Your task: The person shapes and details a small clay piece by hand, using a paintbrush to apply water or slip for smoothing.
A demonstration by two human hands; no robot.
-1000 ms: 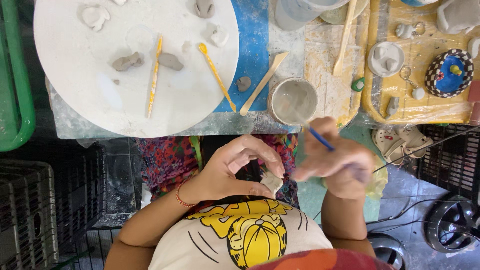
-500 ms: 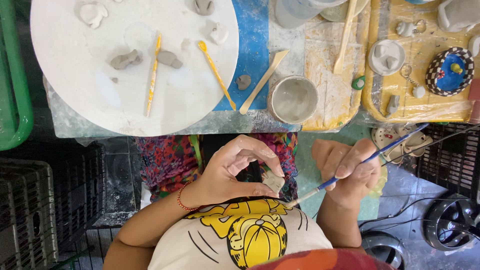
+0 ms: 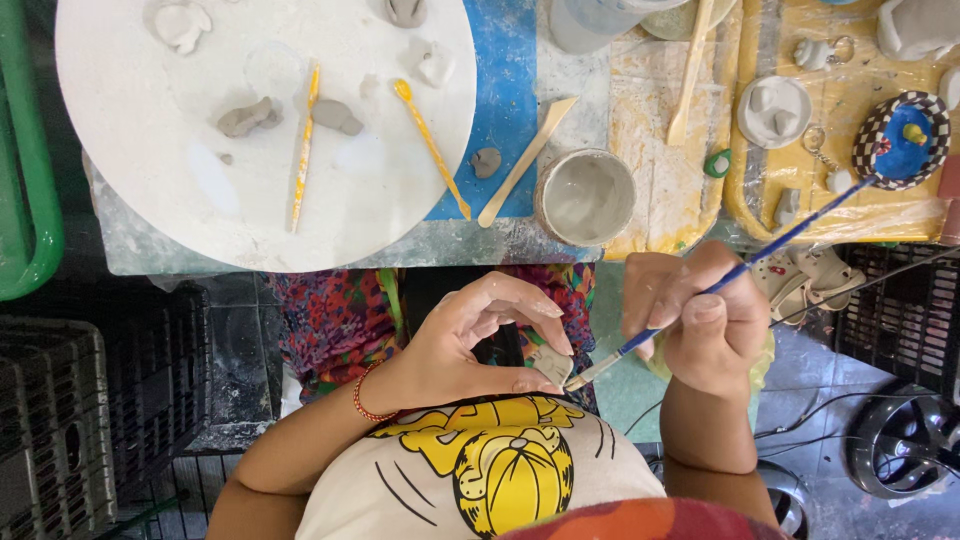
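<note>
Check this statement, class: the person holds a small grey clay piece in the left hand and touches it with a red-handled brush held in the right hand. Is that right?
Not quite. The head view shows the brush has a blue handle, not red. The rest stands: the left hand holds the small grey clay piece, and the right hand holds the brush with its tip at the piece.

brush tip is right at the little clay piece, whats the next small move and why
Probably a short, light stroke across the clay piece. The brush in the right hand has its tip at the edge of the piece, which the left hand pinches between fingertips, facing the brush.
</note>
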